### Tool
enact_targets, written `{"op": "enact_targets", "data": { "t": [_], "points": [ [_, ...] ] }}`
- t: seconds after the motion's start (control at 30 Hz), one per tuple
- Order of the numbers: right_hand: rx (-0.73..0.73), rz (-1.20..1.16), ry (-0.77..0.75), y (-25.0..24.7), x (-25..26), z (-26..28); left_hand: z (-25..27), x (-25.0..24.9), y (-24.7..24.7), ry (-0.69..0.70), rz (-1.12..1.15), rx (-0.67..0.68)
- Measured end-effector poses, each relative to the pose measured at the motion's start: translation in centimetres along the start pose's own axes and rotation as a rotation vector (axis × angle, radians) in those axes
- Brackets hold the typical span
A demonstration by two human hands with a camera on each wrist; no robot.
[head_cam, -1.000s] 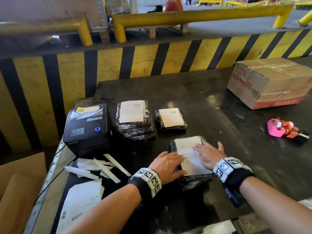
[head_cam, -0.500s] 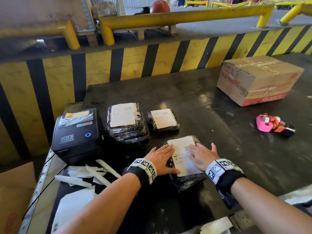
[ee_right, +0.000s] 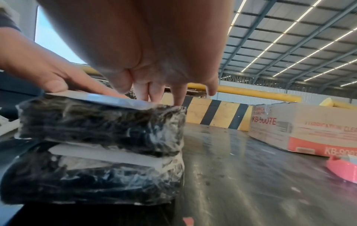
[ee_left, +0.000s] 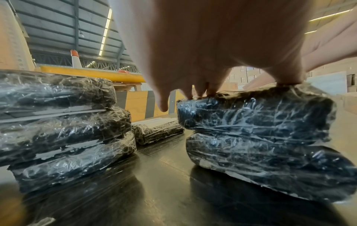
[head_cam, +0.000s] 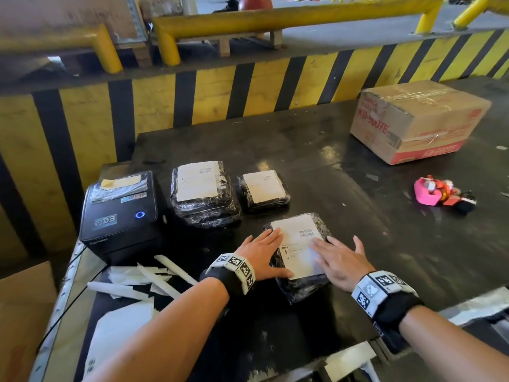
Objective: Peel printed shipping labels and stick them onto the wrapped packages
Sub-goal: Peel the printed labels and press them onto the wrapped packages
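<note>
A black plastic-wrapped package (head_cam: 300, 289) lies near the table's front edge with a white printed label (head_cam: 298, 244) on its top. My left hand (head_cam: 261, 257) lies flat on the label's left side, fingers straight. On the label's right side my right hand (head_cam: 337, 257) presses down flat. The left wrist view shows my fingertips (ee_left: 201, 93) touching the package top (ee_left: 257, 116). From the right wrist, straight fingers (ee_right: 154, 93) rest on the label (ee_right: 108, 99). Two more labelled packages sit behind, a tall one (head_cam: 205, 194) and a small one (head_cam: 263, 190).
A black label printer (head_cam: 121, 213) stands at the left, with peeled backing strips (head_cam: 143, 277) in front of it. A taped cardboard box (head_cam: 416, 119) and a pink tape dispenser (head_cam: 438, 193) sit at the right. A yellow-and-black striped barrier (head_cam: 220, 97) runs behind the table.
Both hands have stayed flat on the label and slid a little over it, the left one up toward its far left corner. The package has not moved.
</note>
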State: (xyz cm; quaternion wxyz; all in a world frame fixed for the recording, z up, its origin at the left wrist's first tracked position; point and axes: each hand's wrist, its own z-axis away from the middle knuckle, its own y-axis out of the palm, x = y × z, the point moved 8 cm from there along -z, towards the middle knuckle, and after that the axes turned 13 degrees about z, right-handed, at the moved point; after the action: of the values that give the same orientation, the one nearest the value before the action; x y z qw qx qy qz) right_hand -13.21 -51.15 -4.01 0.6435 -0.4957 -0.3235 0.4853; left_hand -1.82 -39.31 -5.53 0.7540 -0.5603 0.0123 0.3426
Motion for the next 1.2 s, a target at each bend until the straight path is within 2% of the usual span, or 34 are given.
{"op": "enact_targets", "data": {
  "t": [0.07, 0.13, 0.23, 0.5, 0.6, 0.7, 0.77, 0.97, 1.17, 1.2],
  "points": [
    [-0.025, -0.026, -0.011, -0.9, 1.2, -0.1, 0.0, 0.0, 0.0, -0.005, -0.005, 0.005],
    [-0.038, -0.053, -0.084, -1.2, 3.8, 0.1, -0.1, 0.1, 0.0, -0.006, -0.002, -0.003],
    [-0.017, -0.056, -0.13, -0.2, 5.8, 0.8, -0.1, 0.1, 0.1, -0.005, -0.008, -0.014],
    [0.011, -0.047, 0.033, 0.6, -0.1, 0.9, 0.4, 0.1, 0.7, -0.019, 0.01, 0.031],
    [-0.052, -0.027, 0.011, 0.1, 1.4, 1.4, 0.4, 0.1, 0.8, -0.027, -0.002, 0.03],
    [-0.115, -0.02, -0.135, 1.1, 5.0, 2.7, 0.5, 0.0, 0.7, -0.029, -0.005, 0.02],
    [-0.159, -0.009, -0.196, 2.6, 5.6, 3.4, 0.5, -0.1, 0.7, -0.031, -0.008, 0.023],
    [-0.188, 0.106, -0.057, 5.1, 0.7, 4.4, 0.7, -0.3, 0.8, -0.036, -0.006, 0.013],
    [-0.37, 0.043, -0.085, 2.6, 2.6, 4.6, 0.7, -0.4, 0.8, -0.039, 0.004, 0.013],
    [-0.35, 0.061, -0.115, 2.8, 3.6, 4.6, 0.7, -0.4, 0.8, -0.038, 0.001, 0.013]
  ]
}}
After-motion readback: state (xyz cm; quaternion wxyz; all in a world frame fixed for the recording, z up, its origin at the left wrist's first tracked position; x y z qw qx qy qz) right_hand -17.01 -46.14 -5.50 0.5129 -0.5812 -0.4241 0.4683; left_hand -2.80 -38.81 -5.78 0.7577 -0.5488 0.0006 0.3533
